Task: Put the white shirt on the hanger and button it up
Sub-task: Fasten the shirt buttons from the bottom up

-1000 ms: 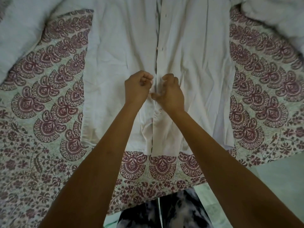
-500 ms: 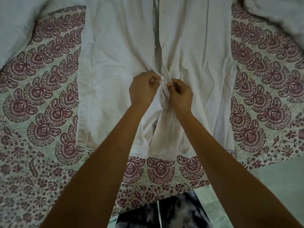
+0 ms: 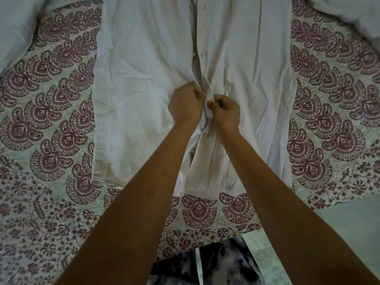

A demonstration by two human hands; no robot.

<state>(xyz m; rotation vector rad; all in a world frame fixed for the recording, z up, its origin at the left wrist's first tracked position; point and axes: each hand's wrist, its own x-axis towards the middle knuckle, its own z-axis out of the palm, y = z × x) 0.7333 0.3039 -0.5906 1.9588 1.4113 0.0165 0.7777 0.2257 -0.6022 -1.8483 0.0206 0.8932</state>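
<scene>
We record a maroon-printed bedspread (image 3: 51,124), with pale floor (image 3: 349,223) beyond its near corner. The white shirt (image 3: 144,89) lies flat on it, front up. Our left hand (image 3: 185,104) and right hand (image 3: 225,112), fingers curled, pinch the placket (image 3: 198,64) edges together at mid-front.

White shirt (image 3: 144,89): thin woven cloth, matt, creased all over, with folds bunched along the front edges. Bedsheet (image 3: 51,124) under it: matt flat-weave cloth with a maroon print on a pale ground. Floor (image 3: 349,223): hard, smooth, pale, with a faint sheen. Trousers (image 3: 226,264): matt cloth with a blotchy dark-and-white print.
</scene>
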